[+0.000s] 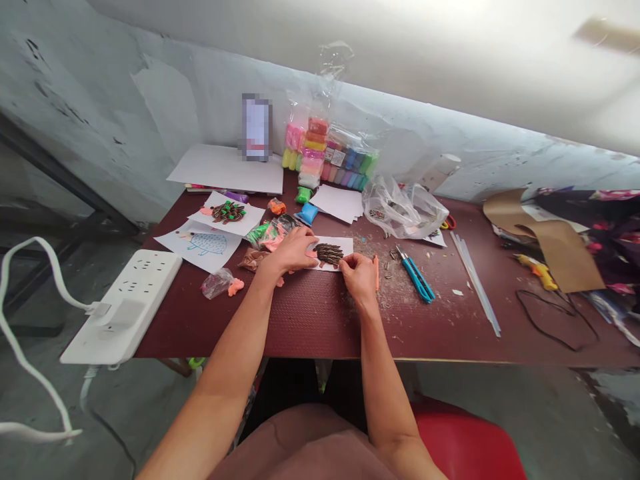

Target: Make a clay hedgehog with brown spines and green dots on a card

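Note:
A small white card (pixel 346 244) lies before me, bearing a hedgehog figure (pixel 329 254) covered in dark striped pieces that look like seed shells. My left hand (pixel 296 251) rests over the card's left end, thumb and fingers apart around the figure's pinkish head. At the figure's right edge, my right hand (pixel 358 272) is closed in a pinch; whatever is between the fingertips is hidden. An orange stick-like tool (pixel 376 272) lies just beside the right hand. Farther right is a teal utility knife (pixel 416 275).
Seed-shell debris is scattered near the knife. On the left are a finished-looking hedgehog card (pixel 229 212), a blue hedgehog drawing (pixel 203 243) and a power strip (pixel 125 307). Clay packs (pixel 330 160) and a plastic bag (pixel 405 210) stand behind. Clear sticks (pixel 475 283) and a glue gun (pixel 537 270) lie right.

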A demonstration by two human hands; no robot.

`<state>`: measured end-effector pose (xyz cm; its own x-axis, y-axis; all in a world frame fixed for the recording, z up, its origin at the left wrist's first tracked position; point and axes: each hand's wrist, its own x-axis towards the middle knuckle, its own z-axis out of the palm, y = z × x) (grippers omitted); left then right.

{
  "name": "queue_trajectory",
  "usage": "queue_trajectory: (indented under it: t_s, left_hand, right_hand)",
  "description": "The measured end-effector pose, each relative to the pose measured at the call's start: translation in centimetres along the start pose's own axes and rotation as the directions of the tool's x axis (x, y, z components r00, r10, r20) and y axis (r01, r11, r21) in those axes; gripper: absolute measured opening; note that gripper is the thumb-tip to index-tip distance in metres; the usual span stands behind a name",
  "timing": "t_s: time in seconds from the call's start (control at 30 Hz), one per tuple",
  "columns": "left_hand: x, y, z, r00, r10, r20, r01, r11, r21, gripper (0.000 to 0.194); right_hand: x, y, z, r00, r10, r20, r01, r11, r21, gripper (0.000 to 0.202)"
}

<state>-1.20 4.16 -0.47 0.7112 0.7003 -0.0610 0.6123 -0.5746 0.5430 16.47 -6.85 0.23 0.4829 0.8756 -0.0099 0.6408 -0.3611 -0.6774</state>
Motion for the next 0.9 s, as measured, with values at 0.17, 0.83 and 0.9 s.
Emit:
queue_trajectory:
  t_s: [0.17,0.83,0.9]
  left_hand:
    - [0.0,-0.1,0.1,1.0,0.003,-0.019,-0.003,1.0,-0.013,0.057]
    - [0.1,-0.2,0.1,1.0,0.009,-0.011,-0.009,1.0,-0.021,0.057]
    - [0.1,-0.3,0.1,1.0,0.015,-0.007,-0.015,1.0,-0.023,0.058]
  right_hand:
    - [0.2,0.3,0.2,1.0,-0.013,0.007,0.013,1.0,0.017,0.017]
    - [0.5,3.1,-4.5,0.969,0.139,-0.205,-0.186,0.955,-0.231,0.027]
    - [0.6,3.9,-5.2,0.957,0.169,-0.237,-0.233,0.933,-0.274,0.029]
